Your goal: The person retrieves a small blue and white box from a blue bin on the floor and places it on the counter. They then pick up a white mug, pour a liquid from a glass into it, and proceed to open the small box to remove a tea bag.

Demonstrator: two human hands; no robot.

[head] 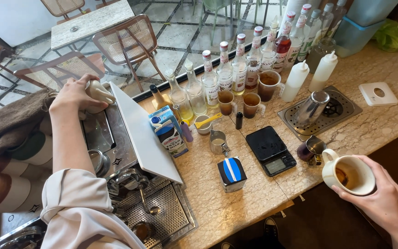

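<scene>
— From the head view, what do the hands hold?

— The left hand (75,92) is curled over a cream cup (98,93) on top of the espresso machine (130,152) at the far left, fingers wrapped round it; the right hand (377,198) grips a second cream mug (348,173) at the near right edge of the worktop (236,203), fingers closed round its side, the handle pointing left; a little brown liquid lies in the bottom of it.

— What stands about the mug?

— Just left of it a small metal jug (310,148) with something dark purple; beyond that a black scale (271,150); far of the jug, a drip tray (319,110) set in the worktop, with a steel pitcher (311,108) lying tilted on it.

— And in the middle?

— A small blue and black carton (231,173) near the edge; a small steel milk jug (218,141); a taller blue milk carton (169,131) beside the machine; three brown-filled glasses (252,103) in front of a row of syrup bottles (239,64); two white squeeze bottles (309,76) to their right.

— On the left?

— Stacked cups (10,180) under a brown cloth (10,122) on the machine; cane chairs (127,44) beyond the glass, on a tiled floor.
</scene>
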